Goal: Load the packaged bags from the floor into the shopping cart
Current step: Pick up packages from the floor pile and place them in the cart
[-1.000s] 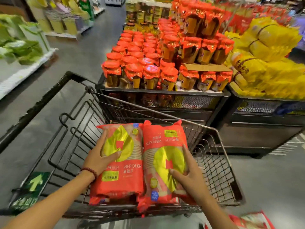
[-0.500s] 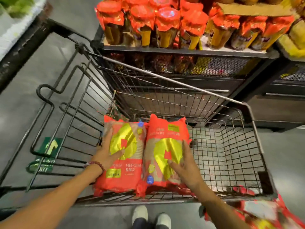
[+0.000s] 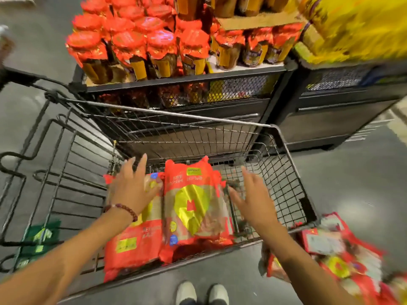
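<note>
Two red plastic packaged bags (image 3: pixel 189 208) lie in black wire shopping cart (image 3: pixel 284 150), between spread left hand (image 3: pixel 130 190) and spread right hand (image 3: pixel 253 201); lift clear, reach floor-piled red bags (image 3: pixel 330 249) right of right hand.

I see the shopping cart (image 3: pixel 284 164) open at the top, so a grip can pass straight down into it. Two red bags (image 3: pixel 193 208) fill the left half of the basket; the right half is bare mesh. The far rim sits close against the display stand (image 3: pixel 176 84). More bags (image 3: pixel 330 256) lie on the floor (image 3: pixel 352 186) just beside the cart's right wall.
</note>
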`<state>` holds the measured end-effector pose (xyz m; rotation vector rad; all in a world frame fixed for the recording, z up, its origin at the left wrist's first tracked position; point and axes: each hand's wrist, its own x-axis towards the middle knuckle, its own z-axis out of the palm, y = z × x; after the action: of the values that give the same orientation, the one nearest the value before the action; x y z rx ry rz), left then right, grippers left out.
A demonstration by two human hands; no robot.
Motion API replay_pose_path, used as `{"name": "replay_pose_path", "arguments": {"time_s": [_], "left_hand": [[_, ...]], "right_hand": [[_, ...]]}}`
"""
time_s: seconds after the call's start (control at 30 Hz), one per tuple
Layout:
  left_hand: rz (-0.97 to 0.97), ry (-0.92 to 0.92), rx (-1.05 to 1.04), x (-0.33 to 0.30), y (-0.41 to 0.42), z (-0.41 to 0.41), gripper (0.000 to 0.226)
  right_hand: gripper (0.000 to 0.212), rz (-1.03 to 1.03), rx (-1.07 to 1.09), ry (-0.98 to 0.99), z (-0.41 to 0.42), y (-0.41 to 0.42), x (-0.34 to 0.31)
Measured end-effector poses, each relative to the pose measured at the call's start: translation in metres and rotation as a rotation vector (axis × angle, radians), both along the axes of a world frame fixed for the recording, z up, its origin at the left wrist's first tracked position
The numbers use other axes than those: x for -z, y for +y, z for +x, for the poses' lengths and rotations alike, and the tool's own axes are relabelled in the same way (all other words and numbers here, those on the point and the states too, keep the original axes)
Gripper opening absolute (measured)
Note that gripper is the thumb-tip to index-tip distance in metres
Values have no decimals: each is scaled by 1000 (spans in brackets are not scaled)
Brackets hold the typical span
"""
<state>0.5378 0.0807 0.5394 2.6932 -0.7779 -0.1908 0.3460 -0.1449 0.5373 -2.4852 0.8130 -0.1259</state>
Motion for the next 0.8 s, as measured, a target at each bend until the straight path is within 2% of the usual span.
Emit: {"name": "replay_pose_path", "arguments": {"time_s": [0.17, 0.37, 0.47, 0.6, 0.8], "left_hand": [[-138, -229, 504, -71, -123, -37, 75], [-224, -416, 932, -112, -248, -153, 74], [-202, -417, 1101, -108, -286, -224, 72], [-164, -386, 1244, -87, -319, -315, 71], [-76, -299, 1360, -11, -353, -425, 72]], "right_hand": [[62, -265, 314, -169, -83, -56, -49], [64, -428, 659, -104, -242, -95, -82], [67, -451, 807, -70, -332, -98, -82], [62, -494, 981, -33, -442, -87, -66], [68, -353, 1138, 79, -571, -67, 0]]}}
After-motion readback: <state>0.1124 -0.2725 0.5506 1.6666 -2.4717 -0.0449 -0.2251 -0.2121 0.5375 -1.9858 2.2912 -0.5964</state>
